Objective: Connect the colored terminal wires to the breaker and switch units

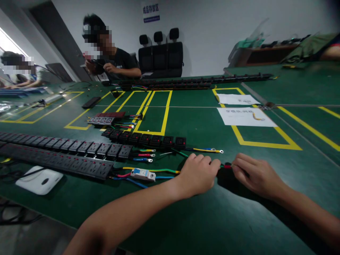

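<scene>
My left hand (pixel 200 173) is closed over a green wire (pixel 183 154) that runs in from the left. Between my two hands a short red and black piece (pixel 227 165) shows, perhaps a wire end. My right hand (pixel 257 175) pinches the right tip of that red piece; its exact kind is unclear. Left of my left hand lie a yellow-green wire (pixel 148 170) and a small white circuit breaker (pixel 143 174) with red and blue wires. Just beyond my left hand is a row of black socket modules (pixel 146 138), with ring-terminal wires (pixel 207 150) at its right end.
Two long black socket strips (pixel 87 150) (pixel 79 166) and a white box (pixel 39 180) lie at left. Paper sheets (pixel 245 117) lie on the yellow-taped green table (pixel 191 226). A smaller socket strip (pixel 102 121) lies farther back. Two people (pixel 117 63) (pixel 26 76) sit across.
</scene>
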A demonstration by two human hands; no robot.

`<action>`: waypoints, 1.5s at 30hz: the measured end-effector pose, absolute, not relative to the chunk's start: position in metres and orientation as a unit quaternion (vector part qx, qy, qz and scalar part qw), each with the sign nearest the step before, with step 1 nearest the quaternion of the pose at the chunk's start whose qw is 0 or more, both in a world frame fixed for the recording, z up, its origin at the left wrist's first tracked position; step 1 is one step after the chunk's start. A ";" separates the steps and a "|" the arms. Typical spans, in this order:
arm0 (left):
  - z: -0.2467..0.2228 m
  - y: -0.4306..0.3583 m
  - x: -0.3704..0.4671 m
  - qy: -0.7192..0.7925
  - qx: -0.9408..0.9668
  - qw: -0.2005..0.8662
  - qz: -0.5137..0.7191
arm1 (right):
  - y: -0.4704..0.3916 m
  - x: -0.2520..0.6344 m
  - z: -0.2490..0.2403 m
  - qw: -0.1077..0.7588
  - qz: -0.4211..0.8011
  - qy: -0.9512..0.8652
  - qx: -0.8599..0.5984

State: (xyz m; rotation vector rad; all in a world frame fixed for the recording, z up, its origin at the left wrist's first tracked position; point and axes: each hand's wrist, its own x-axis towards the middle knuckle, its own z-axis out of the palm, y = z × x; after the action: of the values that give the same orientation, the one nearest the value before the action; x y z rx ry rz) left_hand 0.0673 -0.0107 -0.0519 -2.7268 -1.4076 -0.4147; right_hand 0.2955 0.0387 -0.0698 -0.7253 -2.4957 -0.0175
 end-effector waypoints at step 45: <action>-0.047 -0.009 0.067 -0.468 -0.876 0.001 -0.113 | 0.041 0.290 -0.062 0.218 0.133 -0.913 -0.319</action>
State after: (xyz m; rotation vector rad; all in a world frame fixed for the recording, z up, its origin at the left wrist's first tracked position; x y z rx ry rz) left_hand 0.0667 -0.0092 -0.0473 -2.7509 -1.4702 -0.3556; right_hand 0.2902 0.0411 -0.0618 -0.8846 -2.5274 0.3689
